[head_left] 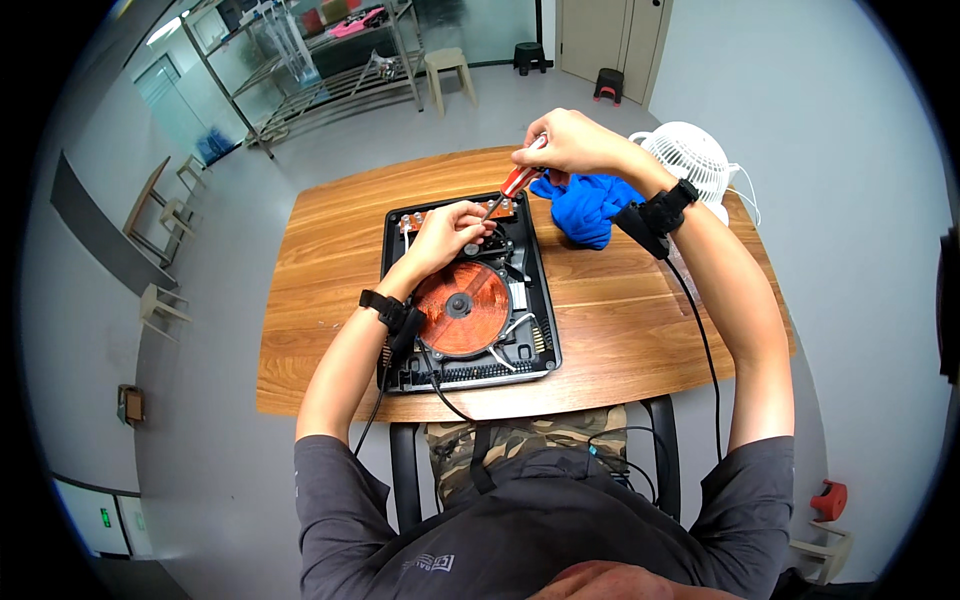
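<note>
Dark shirt (pixel 545 525) nearest. Right hand (pixel 572 141) pinched screwdriver (pixel 517 182); left hand (pixel 447 237) bunched by shaft (pixel 494 206), pinch unclear. I judged straight alignment key.

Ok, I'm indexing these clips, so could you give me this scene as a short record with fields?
Right fingers: holding a screwdriver, shaft angled down
Left fingers: by the shaft's lower end; contact unclear
Case: black, open, on the wooden table
Coil: round, copper-coloured, inside the case
Cloth: blue, crumpled, right of the case
Fan: white, at the far right
</note>
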